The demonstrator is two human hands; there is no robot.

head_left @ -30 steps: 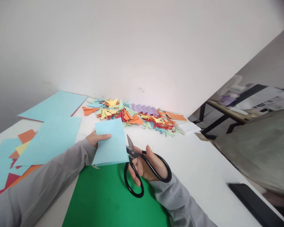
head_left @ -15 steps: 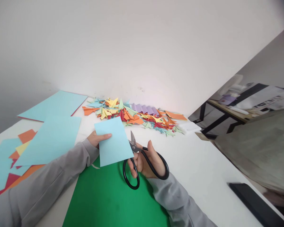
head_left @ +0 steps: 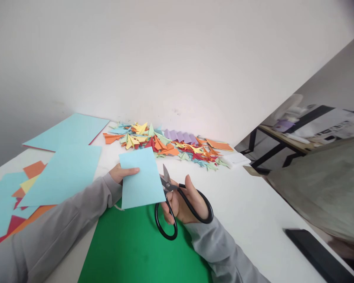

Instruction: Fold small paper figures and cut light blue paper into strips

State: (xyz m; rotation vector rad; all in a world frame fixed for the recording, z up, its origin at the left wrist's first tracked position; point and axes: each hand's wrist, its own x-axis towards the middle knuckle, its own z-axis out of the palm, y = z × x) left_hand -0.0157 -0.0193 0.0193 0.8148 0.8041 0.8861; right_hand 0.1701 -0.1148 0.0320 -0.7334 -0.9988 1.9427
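My left hand (head_left: 120,173) pinches a light blue sheet of paper (head_left: 142,182) by its left edge, thumb on top and fingers hidden behind. My right hand (head_left: 187,200) grips a pair of scissors (head_left: 168,186) with black looped handles, its fingers through them. The scissor blades are spread apart at the paper's right edge. One blade stands free beside the sheet and the other is partly hidden behind it. Beneath both hands lies a green mat (head_left: 144,243).
Along the wall lies a heap of folded paper planes (head_left: 162,147) in several colours, with a purple pleated paper (head_left: 179,136) among them. Blue sheets (head_left: 67,169) and coloured scraps (head_left: 34,169) cover the left. A black flat object (head_left: 315,251) lies at the table's (head_left: 247,212) right edge.
The blue sheet has turned slightly in my left hand, its lower edge swinging left. My right hand and the scissors have shifted a little to the right and down.
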